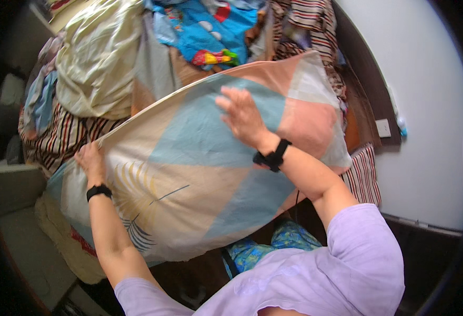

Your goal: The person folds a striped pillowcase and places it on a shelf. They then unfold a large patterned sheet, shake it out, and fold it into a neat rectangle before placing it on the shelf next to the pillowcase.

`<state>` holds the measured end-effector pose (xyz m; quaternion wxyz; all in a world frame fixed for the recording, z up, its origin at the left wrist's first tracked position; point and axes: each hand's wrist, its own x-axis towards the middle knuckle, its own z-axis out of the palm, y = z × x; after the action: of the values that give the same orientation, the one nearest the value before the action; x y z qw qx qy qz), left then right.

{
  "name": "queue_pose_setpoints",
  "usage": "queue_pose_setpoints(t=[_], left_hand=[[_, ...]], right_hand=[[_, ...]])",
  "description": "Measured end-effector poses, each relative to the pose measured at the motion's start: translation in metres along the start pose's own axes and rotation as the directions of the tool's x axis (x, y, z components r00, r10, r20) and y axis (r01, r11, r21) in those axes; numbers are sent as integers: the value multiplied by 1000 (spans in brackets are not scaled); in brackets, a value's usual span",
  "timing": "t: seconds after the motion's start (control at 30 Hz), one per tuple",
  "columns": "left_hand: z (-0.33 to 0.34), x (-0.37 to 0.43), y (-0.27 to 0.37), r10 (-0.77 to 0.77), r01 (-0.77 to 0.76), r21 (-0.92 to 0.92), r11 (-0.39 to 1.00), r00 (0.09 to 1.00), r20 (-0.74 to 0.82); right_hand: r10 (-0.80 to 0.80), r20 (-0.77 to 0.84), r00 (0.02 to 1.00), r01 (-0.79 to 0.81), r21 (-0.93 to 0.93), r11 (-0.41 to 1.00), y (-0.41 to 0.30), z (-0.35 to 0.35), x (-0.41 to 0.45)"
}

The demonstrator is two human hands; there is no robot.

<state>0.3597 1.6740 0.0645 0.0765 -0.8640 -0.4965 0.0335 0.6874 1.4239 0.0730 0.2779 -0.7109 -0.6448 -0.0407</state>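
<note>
A large patterned cloth [199,146], with the look of a folded bed cover, spreads across the view in front of me. It bears blue, pink, beige and white triangles and a printed leaf motif near its left end. My left hand [91,160] grips its far edge at the left, fingers curled over the hem. Over the blue part, my right hand [241,116] is slightly blurred, fingers apart, holding nothing. Whether its palm touches the cloth I cannot tell. Each wrist wears a black band.
Beyond the cloth lie a cream sheet [97,59], blue printed fabric [215,23] and striped bedding [314,23]. A striped cushion [362,173] sits at the right, near a white wall [425,79] with a socket plate [382,128]. At left stands a grey sofa [22,237].
</note>
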Motion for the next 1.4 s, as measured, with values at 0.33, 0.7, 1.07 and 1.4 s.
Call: queue_pose_setpoints(t=[0.33, 0.7, 1.07, 1.4], left_hand=[[13, -97, 76, 251, -241, -215, 947, 968, 21], [-32, -169, 312, 147, -226, -443, 867, 967, -207], [-21, -177, 392, -53, 55, -251, 967, 998, 14], [-22, -206, 442, 51, -97, -438, 894, 992, -116]], right_hand=[[849, -86, 522, -843, -203, 498, 181, -127, -209], [876, 357, 323, -939, 238, 249, 275, -167, -292], [408, 844, 348, -899, 424, -108, 301, -201, -258], [214, 875, 435, -831, 482, -280, 214, -247, -201]])
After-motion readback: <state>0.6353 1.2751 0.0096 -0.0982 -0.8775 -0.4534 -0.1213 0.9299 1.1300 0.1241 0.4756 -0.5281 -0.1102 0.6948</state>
